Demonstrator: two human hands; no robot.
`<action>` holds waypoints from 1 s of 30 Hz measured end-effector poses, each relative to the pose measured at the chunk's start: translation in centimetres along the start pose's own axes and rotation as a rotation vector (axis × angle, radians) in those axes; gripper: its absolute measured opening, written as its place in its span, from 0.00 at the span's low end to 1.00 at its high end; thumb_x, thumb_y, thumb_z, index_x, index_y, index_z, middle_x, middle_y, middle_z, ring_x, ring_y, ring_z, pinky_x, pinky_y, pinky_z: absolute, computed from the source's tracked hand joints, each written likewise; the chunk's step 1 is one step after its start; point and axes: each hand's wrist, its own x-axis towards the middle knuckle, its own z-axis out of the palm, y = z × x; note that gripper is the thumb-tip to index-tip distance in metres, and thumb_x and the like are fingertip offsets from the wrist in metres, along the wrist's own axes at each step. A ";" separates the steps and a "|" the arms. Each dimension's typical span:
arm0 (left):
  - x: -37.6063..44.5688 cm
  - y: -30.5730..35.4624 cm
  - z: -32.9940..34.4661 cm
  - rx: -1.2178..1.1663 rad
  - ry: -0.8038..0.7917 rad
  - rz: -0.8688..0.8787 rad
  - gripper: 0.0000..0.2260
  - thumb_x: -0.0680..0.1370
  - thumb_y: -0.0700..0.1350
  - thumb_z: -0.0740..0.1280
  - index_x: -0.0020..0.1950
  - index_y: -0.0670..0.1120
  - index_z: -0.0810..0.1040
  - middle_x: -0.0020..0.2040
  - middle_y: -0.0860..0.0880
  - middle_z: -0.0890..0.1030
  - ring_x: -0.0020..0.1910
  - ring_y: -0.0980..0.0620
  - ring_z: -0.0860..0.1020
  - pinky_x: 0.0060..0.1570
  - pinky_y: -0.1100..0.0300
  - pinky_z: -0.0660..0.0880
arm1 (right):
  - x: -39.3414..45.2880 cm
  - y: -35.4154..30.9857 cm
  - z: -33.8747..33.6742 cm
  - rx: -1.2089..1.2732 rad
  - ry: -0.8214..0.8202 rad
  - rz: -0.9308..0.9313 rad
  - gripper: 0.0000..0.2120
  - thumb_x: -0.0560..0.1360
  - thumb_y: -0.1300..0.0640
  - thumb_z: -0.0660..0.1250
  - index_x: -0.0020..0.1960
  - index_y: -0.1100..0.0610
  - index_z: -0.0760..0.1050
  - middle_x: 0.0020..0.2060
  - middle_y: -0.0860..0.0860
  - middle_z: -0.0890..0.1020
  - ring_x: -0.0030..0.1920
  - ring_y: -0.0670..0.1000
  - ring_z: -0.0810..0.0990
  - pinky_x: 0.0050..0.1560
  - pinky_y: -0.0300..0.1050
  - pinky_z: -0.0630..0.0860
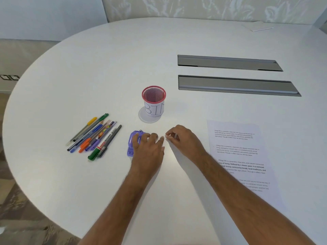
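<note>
My left hand [147, 147] lies over a small purple plastic object [131, 143] on the white table [106, 68], fingers spread and loosely bent on top of it. Most of that object is hidden under the hand. My right hand [183, 140] hovers just to the right, its fingers curled with thumb and forefinger close together; I cannot make out anything between them. A pink mesh cup [153, 101] with a white label reading "BIN" stands upright a little beyond both hands. A printed sheet of paper [237, 149] lies to the right of my right forearm.
Several pens, markers and pencils [93, 135] lie in a loose row left of the purple object. Two long grey cable slots [230, 75] are set into the table at the back right. Another white sheet [257, 26] lies at the far right edge.
</note>
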 end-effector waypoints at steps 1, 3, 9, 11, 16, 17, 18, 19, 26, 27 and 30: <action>0.0 0.0 0.1 0.007 0.014 0.006 0.13 0.80 0.50 0.70 0.64 0.51 0.84 0.60 0.50 0.84 0.59 0.44 0.81 0.66 0.39 0.68 | 0.1 0.0 0.1 -0.002 0.004 -0.004 0.05 0.81 0.52 0.70 0.54 0.52 0.84 0.48 0.48 0.83 0.45 0.47 0.80 0.49 0.46 0.79; 0.1 0.0 0.3 0.015 0.049 0.018 0.11 0.78 0.49 0.73 0.59 0.50 0.86 0.57 0.49 0.85 0.55 0.44 0.83 0.63 0.39 0.68 | 0.2 0.0 0.2 -0.009 0.016 -0.012 0.06 0.81 0.50 0.71 0.53 0.50 0.84 0.47 0.46 0.82 0.43 0.45 0.78 0.46 0.43 0.76; 0.2 -0.2 0.4 0.028 -0.005 0.042 0.10 0.80 0.45 0.71 0.60 0.48 0.85 0.59 0.47 0.85 0.58 0.41 0.82 0.64 0.36 0.70 | 0.1 -0.1 0.1 -0.079 0.020 -0.043 0.07 0.82 0.48 0.68 0.52 0.48 0.84 0.49 0.44 0.83 0.46 0.47 0.81 0.48 0.46 0.78; 0.2 -0.2 0.3 0.045 -0.028 0.043 0.12 0.78 0.46 0.73 0.61 0.49 0.85 0.59 0.48 0.85 0.58 0.42 0.83 0.63 0.37 0.71 | 0.0 -0.1 0.2 -0.141 0.022 -0.102 0.07 0.83 0.50 0.66 0.54 0.49 0.83 0.51 0.44 0.83 0.48 0.48 0.82 0.47 0.47 0.79; 0.0 -0.3 0.5 -0.006 0.018 0.015 0.14 0.75 0.44 0.76 0.60 0.49 0.86 0.57 0.49 0.85 0.57 0.42 0.83 0.61 0.37 0.70 | 0.0 -0.2 0.4 -0.383 0.057 -0.245 0.08 0.85 0.53 0.63 0.54 0.53 0.80 0.50 0.48 0.81 0.46 0.52 0.82 0.38 0.51 0.80; 0.1 -0.3 0.5 -0.019 0.025 0.004 0.14 0.75 0.44 0.76 0.60 0.49 0.86 0.57 0.49 0.85 0.56 0.42 0.83 0.61 0.38 0.70 | 0.0 -0.1 0.5 -0.422 0.066 -0.263 0.08 0.85 0.54 0.63 0.54 0.54 0.80 0.49 0.49 0.81 0.44 0.53 0.82 0.36 0.51 0.79; 0.2 -0.3 0.5 -0.030 0.029 -0.005 0.13 0.75 0.44 0.76 0.59 0.49 0.86 0.56 0.50 0.85 0.56 0.42 0.83 0.62 0.38 0.68 | 0.0 -0.1 0.5 -0.436 0.071 -0.270 0.08 0.85 0.55 0.63 0.54 0.55 0.80 0.48 0.50 0.81 0.43 0.54 0.82 0.35 0.51 0.79; 0.2 -0.3 0.4 -0.037 0.033 -0.012 0.12 0.74 0.44 0.77 0.57 0.49 0.87 0.56 0.50 0.85 0.57 0.42 0.83 0.62 0.39 0.67 | 0.0 -0.1 0.6 -0.430 0.067 -0.264 0.08 0.85 0.56 0.63 0.54 0.56 0.80 0.48 0.51 0.82 0.43 0.55 0.82 0.35 0.52 0.79; 1.0 -1.0 -0.4 -0.081 -0.007 -0.055 0.06 0.75 0.42 0.75 0.50 0.50 0.86 0.51 0.54 0.87 0.60 0.44 0.82 0.62 0.41 0.66 | -0.1 0.3 -0.4 -0.148 0.019 -0.150 0.06 0.85 0.58 0.61 0.54 0.58 0.77 0.51 0.51 0.80 0.46 0.55 0.80 0.45 0.53 0.78; 1.1 -1.1 -0.4 -0.093 -0.023 -0.068 0.06 0.76 0.41 0.74 0.51 0.50 0.86 0.51 0.55 0.86 0.60 0.44 0.82 0.62 0.41 0.66 | -0.2 0.4 -0.5 -0.097 0.019 -0.143 0.06 0.85 0.59 0.61 0.54 0.59 0.76 0.51 0.51 0.80 0.45 0.54 0.80 0.46 0.52 0.78; 1.6 -1.3 -0.5 -0.117 -0.037 -0.102 0.09 0.75 0.38 0.74 0.51 0.50 0.86 0.48 0.53 0.86 0.57 0.44 0.81 0.62 0.42 0.64 | -0.3 0.7 -0.9 0.053 -0.006 -0.080 0.04 0.85 0.59 0.61 0.53 0.57 0.75 0.50 0.49 0.80 0.47 0.52 0.79 0.50 0.48 0.77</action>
